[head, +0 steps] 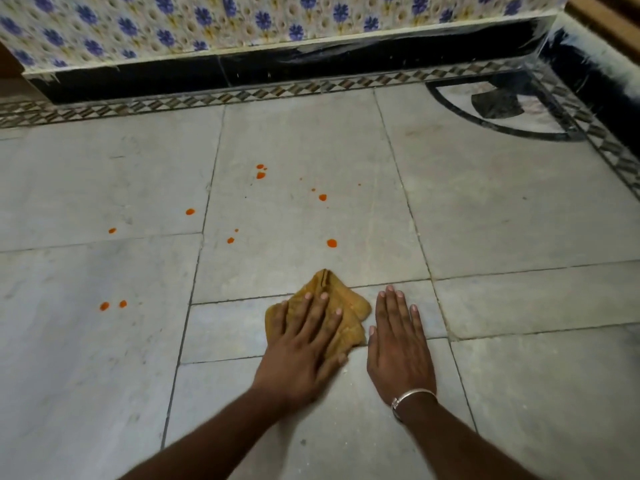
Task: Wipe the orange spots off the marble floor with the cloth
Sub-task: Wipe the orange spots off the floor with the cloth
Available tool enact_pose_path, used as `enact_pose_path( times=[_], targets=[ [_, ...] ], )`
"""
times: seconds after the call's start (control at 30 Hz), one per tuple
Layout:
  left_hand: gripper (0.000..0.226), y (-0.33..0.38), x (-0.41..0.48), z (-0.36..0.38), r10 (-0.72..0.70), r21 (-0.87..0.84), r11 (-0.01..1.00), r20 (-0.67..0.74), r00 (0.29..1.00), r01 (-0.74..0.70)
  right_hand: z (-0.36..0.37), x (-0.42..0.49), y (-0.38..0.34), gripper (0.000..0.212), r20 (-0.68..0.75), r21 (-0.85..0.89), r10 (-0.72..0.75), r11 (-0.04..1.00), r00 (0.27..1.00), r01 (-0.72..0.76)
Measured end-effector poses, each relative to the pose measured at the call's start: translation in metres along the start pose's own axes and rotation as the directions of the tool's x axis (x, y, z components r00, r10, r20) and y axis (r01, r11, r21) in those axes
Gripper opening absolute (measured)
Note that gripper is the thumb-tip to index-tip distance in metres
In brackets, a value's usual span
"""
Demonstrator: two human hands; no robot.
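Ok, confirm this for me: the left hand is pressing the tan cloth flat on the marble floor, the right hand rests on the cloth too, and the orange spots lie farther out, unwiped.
One part is wrong. In the head view the right hand lies flat on the bare marble floor beside the tan cloth, not on it. The rest holds: the left hand presses the cloth down, and the orange spots lie beyond it, unwiped.

Pale grey marble floor [485, 209] with bright orange spots [331, 243], mustard-yellow cloth [349, 306]. Far wall tiles [207, 22] are white with blue flowers, black skirting [311, 69] below, then a brown-and-white diamond border strip [242, 95].
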State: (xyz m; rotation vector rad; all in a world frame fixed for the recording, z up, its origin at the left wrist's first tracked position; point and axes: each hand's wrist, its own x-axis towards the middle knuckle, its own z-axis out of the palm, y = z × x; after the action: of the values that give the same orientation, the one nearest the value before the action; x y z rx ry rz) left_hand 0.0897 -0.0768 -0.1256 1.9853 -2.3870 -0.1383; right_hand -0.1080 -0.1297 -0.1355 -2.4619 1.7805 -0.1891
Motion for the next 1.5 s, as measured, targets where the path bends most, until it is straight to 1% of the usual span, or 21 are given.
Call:
enact_pose_path(
  times=[0.13,0.27,0.5,0.53,0.6,0.67,0.7,0.77,0.83,0.9,0.93,1.0,1.03,1.1,1.13,1.2,1.27,1.3,1.37,1.43,1.5],
  targets=[
    [0.058,-0.012,0.028,0.001,-0.035,-0.04,0.999,-0.047,0.998,0.033,-0.001,0.001,-0.001,0.062,-0.003,-0.005,0.003,1.0,1.0,-0.003],
    [0.059,-0.014,0.024,0.004,-0.372,-0.118,0.924,-0.073,0.925,0.362,-0.004,0.002,-0.001,0.063,0.014,-0.009,0.017,1.0,1.0,-0.017],
    [0.061,0.014,0.012,0.007,-0.467,-0.151,0.88,-0.095,0.879,0.45,-0.004,0.003,-0.002,0.066,0.035,0.009,0.018,1.0,0.999,-0.018],
    [0.061,0.025,0.011,0.009,-0.456,-0.169,0.884,-0.104,0.884,0.437,-0.004,0.002,-0.002,0.067,0.033,0.019,0.017,1.0,0.999,-0.017],
    [0.058,0.051,0.015,0.01,-0.324,-0.181,0.937,-0.12,0.938,0.3,-0.005,0.004,0.0,0.066,0.023,0.031,0.025,0.999,0.999,-0.026],
    [0.056,0.052,0.043,0.011,-0.191,-0.174,0.971,-0.135,0.972,0.166,-0.005,0.006,-0.002,0.065,-0.002,0.049,0.034,0.998,0.999,-0.034],
    [0.057,0.044,0.057,0.011,-0.184,-0.171,0.972,-0.127,0.975,0.161,-0.005,0.003,-0.001,0.065,-0.003,0.059,0.033,0.998,0.999,-0.033],
    [0.061,0.014,0.077,0.006,-0.366,-0.161,0.924,-0.103,0.925,0.347,-0.004,0.001,-0.001,0.067,0.018,0.082,0.031,0.996,0.999,-0.033],
    [0.061,-0.002,0.07,0.007,-0.577,-0.21,0.809,-0.103,0.81,0.55,-0.004,0.005,0.001,0.07,0.014,0.109,0.073,0.991,0.997,-0.075],
    [0.058,0.014,0.045,0.01,-0.639,-0.215,0.767,-0.164,0.751,0.605,-0.005,0.025,0.0,0.071,-0.025,0.12,0.101,0.988,0.995,-0.097],
    [0.057,0.032,0.035,0.012,-0.607,-0.21,0.793,-0.187,0.773,0.572,-0.005,0.037,-0.002,0.07,-0.038,0.107,0.1,0.99,0.994,-0.096],
    [0.057,0.055,0.033,0.016,-0.429,-0.172,0.901,-0.201,0.881,0.399,-0.004,0.057,-0.006,0.07,-0.033,0.097,0.102,0.99,0.994,-0.098],
    [0.058,0.051,0.045,0.014,-0.308,-0.147,0.948,-0.193,0.932,0.283,-0.003,0.065,-0.008,0.071,-0.022,0.107,0.121,0.987,0.992,-0.118],
    [0.059,0.022,0.071,0.01,-0.173,-0.113,0.981,-0.149,0.973,0.157,0.001,0.07,-0.008,0.073,-0.026,0.125,0.169,0.978,0.985,-0.164],
    [0.061,0.001,0.08,0.009,-0.199,-0.106,0.977,-0.163,0.966,0.184,0.002,0.068,-0.008,0.073,-0.034,0.118,0.172,0.979,0.984,-0.167],
    [0.065,-0.029,0.076,0.009,-0.419,-0.179,0.903,-0.174,0.891,0.389,0.004,0.062,-0.007,0.073,-0.024,0.082,0.152,0.985,0.988,-0.15],
    [0.064,-0.022,0.056,0.014,-0.579,-0.224,0.812,-0.202,0.79,0.538,0.004,0.062,-0.005,0.074,-0.028,0.079,0.143,0.987,0.989,-0.141],
    [0.063,-0.009,0.047,0.014,-0.594,-0.221,0.802,-0.208,0.777,0.555,0.004,0.065,-0.005,0.073,-0.036,0.089,0.147,0.986,0.989,-0.143],
    [0.062,0.014,0.041,0.016,-0.527,-0.207,0.847,-0.202,0.825,0.49,0.005,0.068,-0.007,0.072,-0.037,0.087,0.151,0.985,0.988,-0.147],
    [0.06,0.019,0.052,0.013,-0.358,-0.182,0.929,-0.214,0.909,0.323,0.005,0.068,-0.009,0.071,-0.024,0.088,0.146,0.986,0.989,-0.144],
    [0.059,0.009,0.069,0.007,-0.243,-0.133,0.966,-0.185,0.952,0.221,0.004,0.068,-0.008,0.072,-0.031,0.093,0.152,0.984,0.988,-0.149]
  ],
)
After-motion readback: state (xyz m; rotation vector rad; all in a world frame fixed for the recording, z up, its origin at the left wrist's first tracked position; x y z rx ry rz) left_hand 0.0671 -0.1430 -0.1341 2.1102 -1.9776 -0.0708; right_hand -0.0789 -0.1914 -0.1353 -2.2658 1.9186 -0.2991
